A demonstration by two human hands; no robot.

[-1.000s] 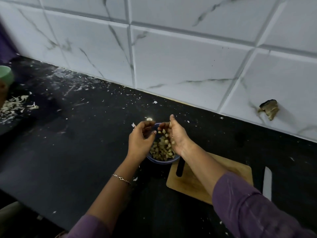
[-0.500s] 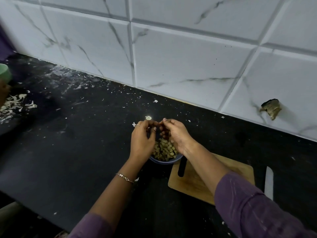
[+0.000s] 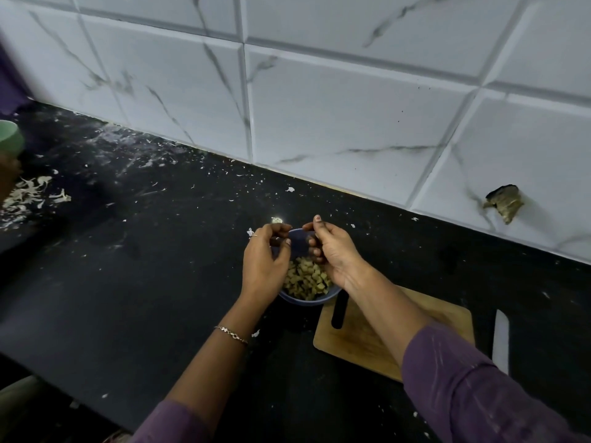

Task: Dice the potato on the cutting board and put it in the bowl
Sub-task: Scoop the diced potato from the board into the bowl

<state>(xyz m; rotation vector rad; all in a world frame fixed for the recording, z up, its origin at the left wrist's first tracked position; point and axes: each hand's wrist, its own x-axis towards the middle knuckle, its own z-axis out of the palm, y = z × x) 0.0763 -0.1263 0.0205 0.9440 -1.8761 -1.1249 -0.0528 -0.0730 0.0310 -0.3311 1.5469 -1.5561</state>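
**Last dice dropped, hands parting over the bowl**

The small round blue bowl (image 3: 307, 300) is the landmark here. It sits on the black stone counter (image 3: 128, 282), just beside the left edge of the pale wooden cutting board (image 3: 361, 343), and it holds a heap of diced potato cubes (image 3: 307, 278). Both hands hover directly above it. A second ago cubes were tumbling from between the palms; half a second ago the fingertips met over the far rim. Now the left hand (image 3: 263, 266) and right hand (image 3: 335, 251) have drawn apart, fingers loosely curled and released, and I see nothing gripped in either. No cube is in the air.

To the right of the bowl, what shows of the board lies bare apart from a dark knife handle (image 3: 339, 310) at its near-left edge; part is hidden under the right forearm. Further right rests a white blade-like tool (image 3: 500, 340).

Judged from this, the potato is in the bowl and the transfer looks finished, barring stray bits stuck to the fingers
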